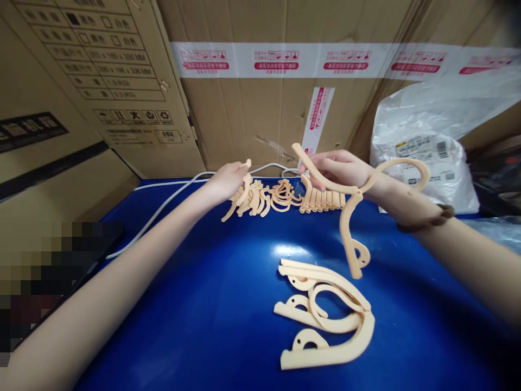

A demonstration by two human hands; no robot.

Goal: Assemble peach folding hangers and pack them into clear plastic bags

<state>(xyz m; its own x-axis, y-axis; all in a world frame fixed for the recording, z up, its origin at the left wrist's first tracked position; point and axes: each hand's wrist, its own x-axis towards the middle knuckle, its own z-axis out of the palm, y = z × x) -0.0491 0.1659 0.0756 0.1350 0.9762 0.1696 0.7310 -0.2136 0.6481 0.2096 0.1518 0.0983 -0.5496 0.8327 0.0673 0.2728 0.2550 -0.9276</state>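
My left hand point(228, 182) is at the far side of the blue table, its fingers closed on a beige hanger arm point(246, 183) over a loose pile of similar curved arms point(256, 200). My right hand point(340, 165) is closed around a beige folding hanger point(345, 228). One hanger arm crosses in front of my fingers, the other hangs down, and the hook lies by my wrist. Below my right fingers stands a neat row of hanger arms point(323, 201). Between the two groups lies a heap of hooks point(284, 195).
Folded beige hangers point(325, 355) lie together on the blue table point(203, 315) at the front. A white cable point(163, 209) runs along the left and back. Cardboard boxes point(240, 114) wall the back and left. A white plastic bag point(427, 141) sits at the right.
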